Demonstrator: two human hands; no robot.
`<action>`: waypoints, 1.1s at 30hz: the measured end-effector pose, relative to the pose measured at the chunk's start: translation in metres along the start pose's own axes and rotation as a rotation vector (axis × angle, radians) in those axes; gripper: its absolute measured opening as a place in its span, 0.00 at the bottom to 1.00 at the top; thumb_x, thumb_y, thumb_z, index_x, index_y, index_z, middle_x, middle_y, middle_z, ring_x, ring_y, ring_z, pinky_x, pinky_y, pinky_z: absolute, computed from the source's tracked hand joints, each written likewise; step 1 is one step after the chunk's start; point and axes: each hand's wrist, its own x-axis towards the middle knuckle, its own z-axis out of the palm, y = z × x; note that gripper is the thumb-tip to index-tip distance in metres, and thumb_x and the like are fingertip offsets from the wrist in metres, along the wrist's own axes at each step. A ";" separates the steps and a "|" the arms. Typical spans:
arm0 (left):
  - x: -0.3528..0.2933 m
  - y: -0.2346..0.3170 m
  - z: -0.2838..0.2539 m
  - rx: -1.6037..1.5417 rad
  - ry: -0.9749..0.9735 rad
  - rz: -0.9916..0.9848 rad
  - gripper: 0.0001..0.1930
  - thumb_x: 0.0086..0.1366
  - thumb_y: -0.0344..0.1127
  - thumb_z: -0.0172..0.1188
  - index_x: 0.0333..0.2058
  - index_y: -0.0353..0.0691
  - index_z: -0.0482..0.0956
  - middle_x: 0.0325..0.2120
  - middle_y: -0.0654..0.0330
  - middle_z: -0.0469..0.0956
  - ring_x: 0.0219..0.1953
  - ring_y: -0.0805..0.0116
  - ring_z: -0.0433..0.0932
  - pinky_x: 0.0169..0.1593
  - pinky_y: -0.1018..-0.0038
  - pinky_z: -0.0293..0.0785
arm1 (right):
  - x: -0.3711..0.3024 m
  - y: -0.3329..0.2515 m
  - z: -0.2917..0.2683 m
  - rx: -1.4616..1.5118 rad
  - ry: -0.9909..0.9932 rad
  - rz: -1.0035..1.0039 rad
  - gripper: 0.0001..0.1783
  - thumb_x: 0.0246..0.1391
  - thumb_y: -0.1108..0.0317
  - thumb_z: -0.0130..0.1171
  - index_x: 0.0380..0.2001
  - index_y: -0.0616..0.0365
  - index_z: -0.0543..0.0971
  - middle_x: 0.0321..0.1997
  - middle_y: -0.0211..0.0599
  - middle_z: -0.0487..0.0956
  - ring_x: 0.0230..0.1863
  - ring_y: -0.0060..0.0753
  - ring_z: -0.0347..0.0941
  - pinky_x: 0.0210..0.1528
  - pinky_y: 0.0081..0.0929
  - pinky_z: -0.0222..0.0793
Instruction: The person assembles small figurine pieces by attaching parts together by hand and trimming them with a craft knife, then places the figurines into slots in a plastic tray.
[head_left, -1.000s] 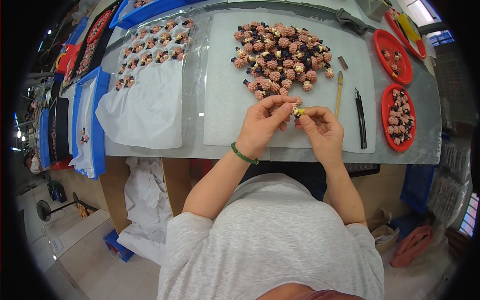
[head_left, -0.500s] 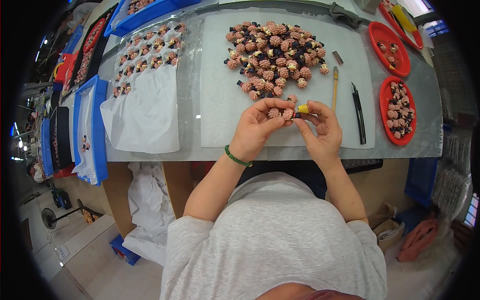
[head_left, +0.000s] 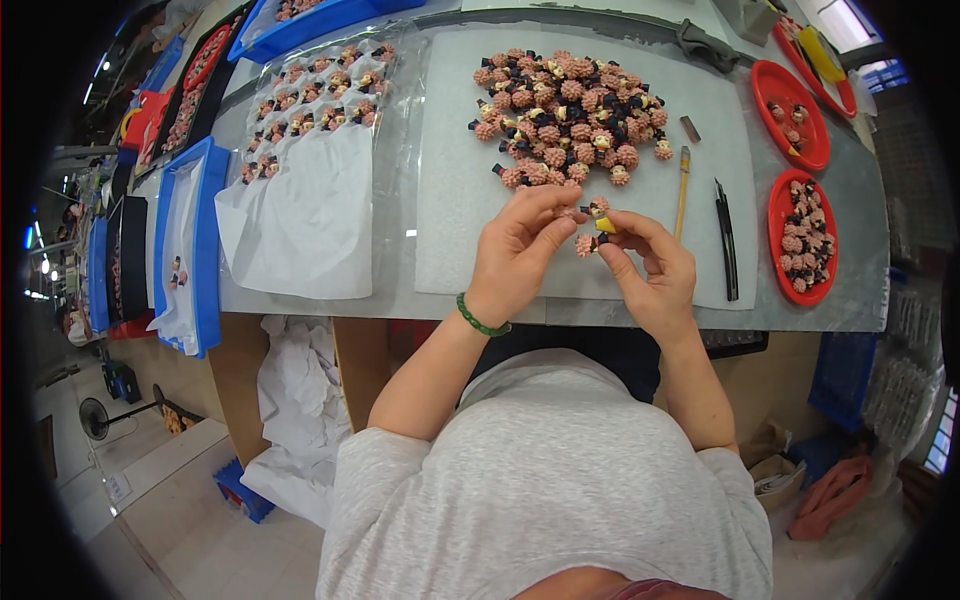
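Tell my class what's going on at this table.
The person's right hand pinches a small pink figurine. The left hand, close beside it, has another pink piece, mostly hidden. Beyond lies a heap of similar figurines; more lie in rows at left. A brush lies at right.

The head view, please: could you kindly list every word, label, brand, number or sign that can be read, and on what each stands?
No text can be read.
Small pale label at lower left: too small and blurred to read.
Lower red tray: no lettering can be made out.
Pink-and-dark figurine at the right hand: no lettering can be made out.
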 end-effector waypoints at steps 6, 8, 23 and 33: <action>-0.007 0.004 0.004 0.182 0.021 0.096 0.14 0.58 0.23 0.49 0.44 0.31 0.70 0.34 0.59 0.71 0.33 0.76 0.72 0.37 0.81 0.70 | 0.008 -0.006 0.010 0.068 0.021 0.026 0.18 0.44 0.83 0.55 0.42 0.68 0.70 0.39 0.39 0.73 0.37 0.23 0.71 0.42 0.18 0.67; -0.009 0.004 0.004 0.129 -0.002 0.027 0.16 0.57 0.23 0.51 0.46 0.32 0.69 0.37 0.59 0.71 0.37 0.75 0.71 0.39 0.80 0.70 | 0.006 -0.007 0.011 0.109 0.064 0.043 0.18 0.44 0.83 0.55 0.42 0.68 0.70 0.39 0.39 0.73 0.37 0.23 0.71 0.41 0.18 0.67; 0.017 0.095 -0.134 0.963 0.557 0.419 0.18 0.50 0.29 0.58 0.41 0.31 0.69 0.26 0.54 0.75 0.28 0.65 0.75 0.33 0.74 0.71 | 0.001 -0.001 0.013 0.173 0.091 0.058 0.14 0.50 0.76 0.52 0.41 0.67 0.70 0.38 0.38 0.73 0.36 0.23 0.70 0.39 0.19 0.67; 0.033 0.070 -0.242 1.825 0.692 0.225 0.18 0.51 0.32 0.54 0.43 0.34 0.70 0.25 0.53 0.74 0.37 0.51 0.69 0.48 0.63 0.61 | 0.000 0.002 0.013 0.148 0.077 0.095 0.12 0.49 0.77 0.53 0.39 0.66 0.71 0.36 0.34 0.73 0.34 0.20 0.68 0.37 0.16 0.65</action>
